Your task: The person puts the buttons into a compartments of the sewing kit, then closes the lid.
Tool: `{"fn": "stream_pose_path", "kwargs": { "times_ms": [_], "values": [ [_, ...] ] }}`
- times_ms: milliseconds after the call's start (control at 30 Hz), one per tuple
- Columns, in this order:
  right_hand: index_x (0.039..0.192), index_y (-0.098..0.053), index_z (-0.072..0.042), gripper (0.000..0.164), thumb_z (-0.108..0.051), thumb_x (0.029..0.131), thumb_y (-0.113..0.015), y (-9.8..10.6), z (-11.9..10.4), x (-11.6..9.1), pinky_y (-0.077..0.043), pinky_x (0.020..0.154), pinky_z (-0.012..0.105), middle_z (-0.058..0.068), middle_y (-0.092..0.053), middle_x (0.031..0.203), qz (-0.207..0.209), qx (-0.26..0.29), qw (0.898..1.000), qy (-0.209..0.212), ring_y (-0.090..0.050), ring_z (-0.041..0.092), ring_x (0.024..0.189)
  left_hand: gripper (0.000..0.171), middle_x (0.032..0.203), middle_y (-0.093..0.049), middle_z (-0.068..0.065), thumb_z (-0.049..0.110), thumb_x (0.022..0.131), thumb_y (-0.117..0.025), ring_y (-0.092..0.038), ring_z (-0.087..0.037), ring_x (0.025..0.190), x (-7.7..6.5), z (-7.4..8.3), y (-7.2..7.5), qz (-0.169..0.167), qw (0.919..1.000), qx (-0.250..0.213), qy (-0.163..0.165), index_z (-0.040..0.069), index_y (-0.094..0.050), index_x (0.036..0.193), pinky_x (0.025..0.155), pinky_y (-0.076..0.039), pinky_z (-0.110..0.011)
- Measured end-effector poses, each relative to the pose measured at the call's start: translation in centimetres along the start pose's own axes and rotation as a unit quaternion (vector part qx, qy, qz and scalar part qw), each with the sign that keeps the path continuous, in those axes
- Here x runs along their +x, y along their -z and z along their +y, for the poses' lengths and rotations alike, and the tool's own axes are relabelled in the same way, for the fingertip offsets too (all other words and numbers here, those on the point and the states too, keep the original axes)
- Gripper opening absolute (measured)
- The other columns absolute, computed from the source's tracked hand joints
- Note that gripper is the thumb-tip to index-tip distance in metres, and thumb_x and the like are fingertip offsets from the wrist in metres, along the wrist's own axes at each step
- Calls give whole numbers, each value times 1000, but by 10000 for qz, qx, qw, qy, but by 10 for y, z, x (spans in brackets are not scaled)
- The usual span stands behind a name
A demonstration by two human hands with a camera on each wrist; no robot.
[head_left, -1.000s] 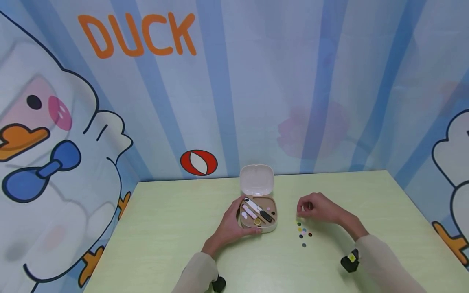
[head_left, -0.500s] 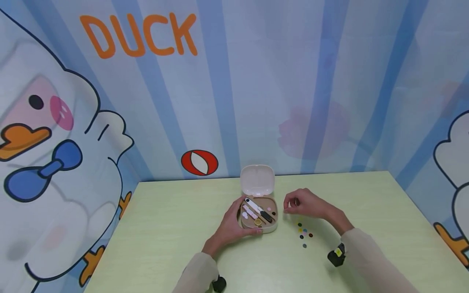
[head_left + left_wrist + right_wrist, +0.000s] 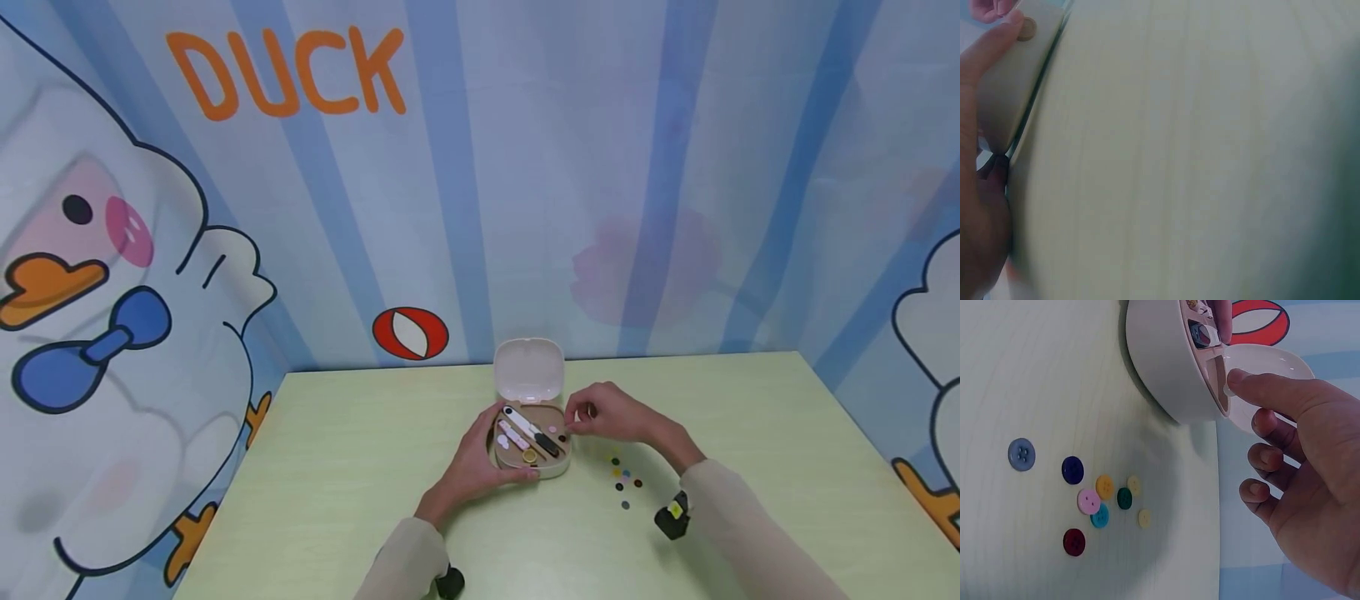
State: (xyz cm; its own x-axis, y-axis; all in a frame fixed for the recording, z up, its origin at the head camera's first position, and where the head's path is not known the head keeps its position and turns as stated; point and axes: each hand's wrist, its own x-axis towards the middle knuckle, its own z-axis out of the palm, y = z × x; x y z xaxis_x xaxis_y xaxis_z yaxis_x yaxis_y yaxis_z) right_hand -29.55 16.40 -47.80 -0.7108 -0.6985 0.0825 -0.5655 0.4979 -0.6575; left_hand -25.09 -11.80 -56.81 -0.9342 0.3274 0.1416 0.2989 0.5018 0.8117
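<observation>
An opened sewing kit box (image 3: 553, 472) stands on the table with its pale lid (image 3: 529, 369) raised at the back. My left hand (image 3: 474, 460) grips its left side, thumb along the front wall. Inside lie a white-and-black tool (image 3: 534, 432), a gold-coloured ring-shaped piece (image 3: 529, 456) and a few buttons. My right hand (image 3: 613, 413) is over the box's right edge. In the right wrist view, its thumb and forefinger pinch a small pale button (image 3: 1229, 390), mostly hidden, right at the rim of a compartment.
Loose buttons lie on the table right of the box: a grey-blue button (image 3: 1022, 454), a dark red button (image 3: 1074, 542), a pink button (image 3: 1089, 501) overlapping a light blue button (image 3: 1100, 517), and several others. A duck-printed curtain (image 3: 525, 167) stands behind the table (image 3: 360, 467).
My right hand has moved left from above the loose buttons to the box's right edge, with the small pale button pinched. My left hand keeps its grip on the box.
</observation>
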Motion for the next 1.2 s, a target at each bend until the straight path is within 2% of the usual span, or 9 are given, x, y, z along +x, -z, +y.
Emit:
{"fn": "stream_pose_path", "kwargs": {
  "times_ms": [300, 700, 967, 1200],
  "values": [
    [90, -76, -10, 5, -10, 95, -76, -5, 6, 8, -40, 57, 22, -7, -57, 69, -62, 106, 9997, -205, -48, 8, 63, 120, 164, -35, 3, 56, 72, -92, -33, -22, 150, -1, 3, 0, -27, 10000, -11, 36, 25, -23, 165, 120, -33, -54],
    [87, -76, -13, 9, -18, 95, -78, -11, 10, 12, -38, 56, 22, -7, -58, 68, -44, 92, 9996, -264, -48, 8, 61, 120, 165, -34, 4, 55, 72, -92, -32, -20, 151, -1, 9, 2, -72, 9999, 20, 120, 26, -23, 165, 121, -31, -52],
    [86, -76, -15, 9, -18, 95, -79, -10, 11, 18, -39, 57, 23, -8, -57, 67, -128, 50, 9987, -483, -49, 9, 63, 119, 164, -35, 5, 56, 72, -92, -33, -20, 150, 0, 6, 1, -37, 10000, -9, 36, 28, -23, 165, 121, -32, -52],
    [89, -77, -16, 7, -18, 95, -78, -12, 14, 20, -40, 58, 23, -7, -59, 71, -198, 62, 9985, -510, -51, 10, 66, 118, 164, -35, 5, 56, 72, -92, -33, -20, 150, -1, 5, 1, -15, 10000, -16, 11, 29, -24, 165, 121, -32, -53]
  ]
}}
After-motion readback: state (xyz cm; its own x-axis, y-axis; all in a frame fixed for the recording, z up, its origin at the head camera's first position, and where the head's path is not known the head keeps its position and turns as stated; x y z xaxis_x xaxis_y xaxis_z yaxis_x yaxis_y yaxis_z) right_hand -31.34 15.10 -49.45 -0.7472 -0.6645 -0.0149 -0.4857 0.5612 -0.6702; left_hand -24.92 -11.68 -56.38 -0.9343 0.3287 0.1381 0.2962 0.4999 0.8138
